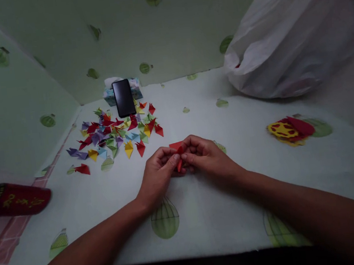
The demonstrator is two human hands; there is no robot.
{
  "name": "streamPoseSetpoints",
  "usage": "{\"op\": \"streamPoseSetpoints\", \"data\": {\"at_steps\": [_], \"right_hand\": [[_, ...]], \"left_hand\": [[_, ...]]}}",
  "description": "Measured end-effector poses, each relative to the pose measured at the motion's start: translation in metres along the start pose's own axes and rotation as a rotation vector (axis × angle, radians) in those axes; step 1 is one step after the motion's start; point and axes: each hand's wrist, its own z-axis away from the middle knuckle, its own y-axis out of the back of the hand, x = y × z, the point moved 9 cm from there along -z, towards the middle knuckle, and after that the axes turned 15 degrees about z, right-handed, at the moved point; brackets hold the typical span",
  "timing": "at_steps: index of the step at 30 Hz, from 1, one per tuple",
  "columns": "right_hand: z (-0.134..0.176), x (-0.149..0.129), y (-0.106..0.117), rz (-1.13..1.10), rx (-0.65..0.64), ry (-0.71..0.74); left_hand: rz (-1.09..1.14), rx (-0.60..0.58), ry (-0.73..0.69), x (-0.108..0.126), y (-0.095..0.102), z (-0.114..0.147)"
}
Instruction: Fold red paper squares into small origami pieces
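Observation:
Between the fingertips of both hands is a small red folded paper (176, 146), its upper flap showing above the fingers and a narrow point hanging below the thumbs. My left hand (160, 167) pinches it from the left, thumb on top. From the other side my right hand (206, 155) is closed on the same paper, thumb and forefinger nearly meeting the left thumb. Part of the paper is hidden by the fingers. Left of the hands lies a loose heap of folded paper cranes (111, 134) in red, purple, yellow, green and blue.
A black phone (124, 98) leans on a tissue box (137, 89) behind the cranes. At left stands a dark red can (19, 199). Yellow and red cut-out pieces (288, 131) lie at right, below a large white plastic bag (271, 60). Patterned walls border the tabletop (204, 228).

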Motion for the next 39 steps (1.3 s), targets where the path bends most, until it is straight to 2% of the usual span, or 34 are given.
{"op": "streamPoseSetpoints", "data": {"at_steps": [7, 24, 39], "right_hand": [[0.0015, -0.0048, -0.0001, 0.016, 0.007, 0.056], [0.0018, -0.0038, 0.0003, 0.066, 0.029, 0.070], [0.0044, -0.0057, -0.0009, 0.133, 0.039, 0.069]], "left_hand": [[0.015, -0.017, 0.020, -0.0026, 0.0002, -0.0010], [0.042, -0.067, -0.018, -0.0040, -0.0040, -0.0018], [-0.001, -0.041, -0.049, -0.0019, -0.0022, -0.0007]]}}
